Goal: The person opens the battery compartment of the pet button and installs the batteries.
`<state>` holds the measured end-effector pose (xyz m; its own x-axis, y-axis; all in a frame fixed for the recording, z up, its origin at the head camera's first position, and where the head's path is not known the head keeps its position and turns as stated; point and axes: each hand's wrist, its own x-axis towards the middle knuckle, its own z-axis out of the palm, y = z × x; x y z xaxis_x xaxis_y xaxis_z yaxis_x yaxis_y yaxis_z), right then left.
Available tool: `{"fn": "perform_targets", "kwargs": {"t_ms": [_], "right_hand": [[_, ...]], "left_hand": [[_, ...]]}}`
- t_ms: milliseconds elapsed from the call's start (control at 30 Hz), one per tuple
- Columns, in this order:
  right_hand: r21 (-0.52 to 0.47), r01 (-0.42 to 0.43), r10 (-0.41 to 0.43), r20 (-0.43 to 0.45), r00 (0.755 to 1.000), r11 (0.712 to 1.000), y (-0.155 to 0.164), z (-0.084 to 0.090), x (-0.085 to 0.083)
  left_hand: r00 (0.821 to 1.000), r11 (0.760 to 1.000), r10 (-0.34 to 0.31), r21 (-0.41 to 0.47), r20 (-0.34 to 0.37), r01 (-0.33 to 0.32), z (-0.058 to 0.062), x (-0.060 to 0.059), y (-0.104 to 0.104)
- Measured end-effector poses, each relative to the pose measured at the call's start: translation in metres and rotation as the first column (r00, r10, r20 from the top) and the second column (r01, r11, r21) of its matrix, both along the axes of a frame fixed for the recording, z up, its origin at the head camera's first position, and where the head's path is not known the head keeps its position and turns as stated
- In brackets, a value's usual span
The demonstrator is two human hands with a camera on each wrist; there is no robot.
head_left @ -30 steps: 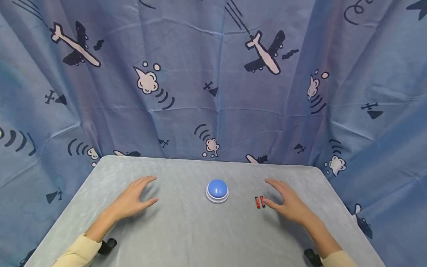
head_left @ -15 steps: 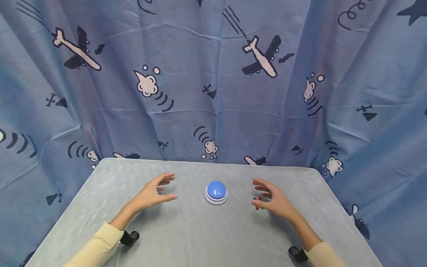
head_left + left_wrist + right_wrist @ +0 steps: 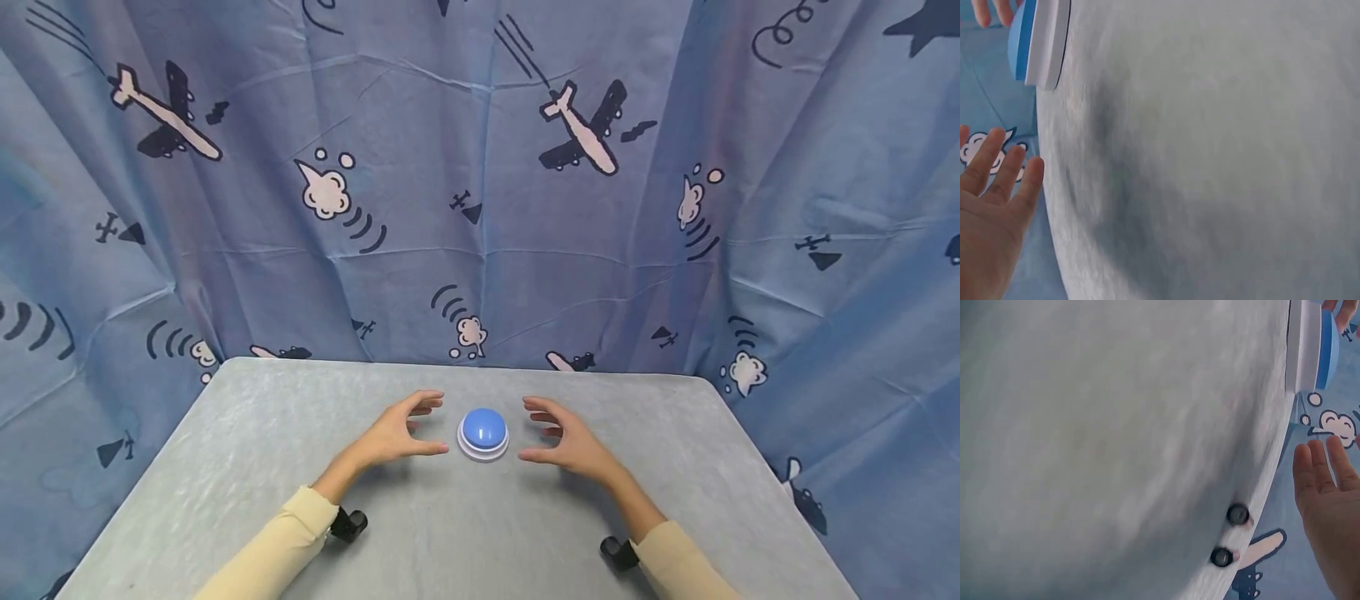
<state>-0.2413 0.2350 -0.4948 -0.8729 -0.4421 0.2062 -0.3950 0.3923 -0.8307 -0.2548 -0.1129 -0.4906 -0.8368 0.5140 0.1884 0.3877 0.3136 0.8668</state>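
A blue domed push button (image 3: 483, 428) on a white round base stands on the table between both hands. My left hand (image 3: 392, 433) is just left of it, thumb and fingers spread apart, not touching it. On the other side my right hand (image 3: 572, 440) mirrors this, also apart from the button and holding nothing. Two batteries (image 3: 1238, 514) show their dark round ends in the right wrist view, near the right hand. In the head view the right hand hides them. The left wrist view shows the left hand's fingers (image 3: 1004, 169) stretched out, with the button's edge above.
The grey-white table (image 3: 465, 533) reaches back to a blue curtain (image 3: 420, 208) printed with airplanes and clouds. A black wrist camera (image 3: 348, 526) is strapped below the left hand, and another black wrist camera (image 3: 618, 553) below the right.
Both hands have moved inward toward the button, the left one rightward and the right one leftward. The red batteries, earlier seen beside the right hand, are now covered by it in the head view.
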Motion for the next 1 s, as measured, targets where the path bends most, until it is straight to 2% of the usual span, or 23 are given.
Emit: {"fn": "perform_targets", "kwargs": {"t_ms": [400,700,900,1000], "right_hand": [[0.001,-0.002,0.002,0.046,0.999,1.0,-0.03,-0.012,-0.012],[0.019,-0.023,0.021,0.093,0.995,1.0,-0.045,-0.008,-0.017],[0.069,-0.036,0.031,0.073,0.997,0.997,-0.049,-0.013,-0.021],[0.087,-0.024,0.018,0.071,0.997,0.996,-0.051,-0.013,-0.021]], "left_hand": [[1.0,1.0,-0.013,0.015,-0.015,0.013,-0.011,-0.01,0.034],[0.999,0.999,-0.031,-0.013,-0.032,0.03,-0.01,-0.013,0.049],[0.999,0.999,-0.039,-0.023,-0.03,0.039,-0.015,-0.019,0.056],[0.997,0.997,-0.046,-0.062,-0.055,0.043,-0.016,-0.021,0.059]]}}
